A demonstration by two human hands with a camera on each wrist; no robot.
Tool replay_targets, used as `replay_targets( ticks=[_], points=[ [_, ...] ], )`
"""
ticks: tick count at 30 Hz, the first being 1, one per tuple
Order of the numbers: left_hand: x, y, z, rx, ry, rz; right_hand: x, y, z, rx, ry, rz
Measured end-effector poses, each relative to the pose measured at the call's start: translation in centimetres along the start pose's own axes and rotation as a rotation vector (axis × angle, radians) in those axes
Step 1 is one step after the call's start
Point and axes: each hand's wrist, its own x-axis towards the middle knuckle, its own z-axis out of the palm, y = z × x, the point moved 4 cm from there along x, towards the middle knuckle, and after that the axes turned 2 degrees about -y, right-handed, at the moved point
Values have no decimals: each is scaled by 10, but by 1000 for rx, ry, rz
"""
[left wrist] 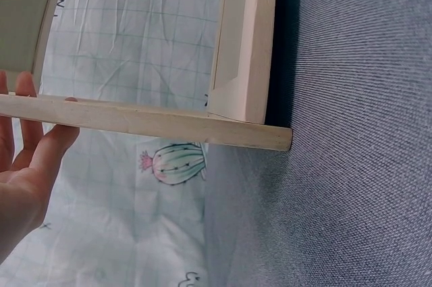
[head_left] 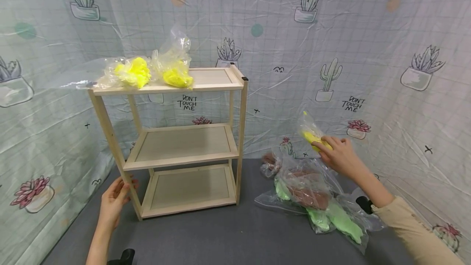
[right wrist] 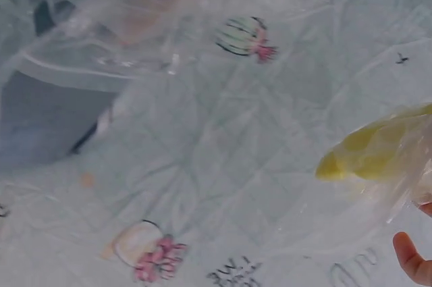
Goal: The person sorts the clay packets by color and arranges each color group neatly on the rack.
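Yellow-filled bag (head_left: 310, 136) sits pinched in our right grip (head_left: 340, 156); our left grip (head_left: 115, 195) curls round the rack post (head_left: 108, 131); we should brace lightly, pinch securely.

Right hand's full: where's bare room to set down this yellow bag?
Bare: the middle shelf and bottom shelf, between the posts; the top shelf, right end, beside yellow bags; grey table in front of the rack. Crowded: the top shelf's left; table right of the rack, under brown bags and green bags.
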Motion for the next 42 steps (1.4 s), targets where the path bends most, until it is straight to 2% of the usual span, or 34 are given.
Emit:
replay_targets(
  ticks=[2, 3, 6, 7, 9, 11, 13, 14, 15, 20, 26, 36, 42],
  points=[
    [0, 4, 2, 37, 24, -31, 7, 0, -5, -15, 11, -16],
    [0, 3, 2, 11, 24, -17, 11, 1, -8, -14, 21, -23],
    [0, 10, 5, 32, 8, -9, 23, 0, -19, -23, 56, -42],
    [-1, 13, 7, -1, 6, -2, 28, -1, -23, -25, 69, -46],
    [-2, 22, 13, -21, 4, 17, 37, -2, -31, -35, 91, -56],
    [-3, 37, 21, 13, 27, -14, 47, -4, -39, -52, 96, -60],
    [-4, 45, 28, -10, 46, -18, 57, -5, -47, -60, 110, -66],
    [-5, 51, 32, 29, 70, -49, 62, -6, -50, -60, 114, -67],
    [-5, 52, 33, 30, 71, -53, 68, -6, -54, -53, 131, -68],
    [-5, 53, 35, 42, 77, -62, 95, -7, -72, -25, 163, -68],
    [-6, 54, 34, 42, 77, -54, 141, -10, -94, -18, 175, -84],
    [-6, 53, 35, 42, 80, -65, 205, -38, -119, 11, 265, -162],
    [-6, 53, 35, 28, 71, -51, 238, -58, -121, 38, 220, -146]
  ],
)
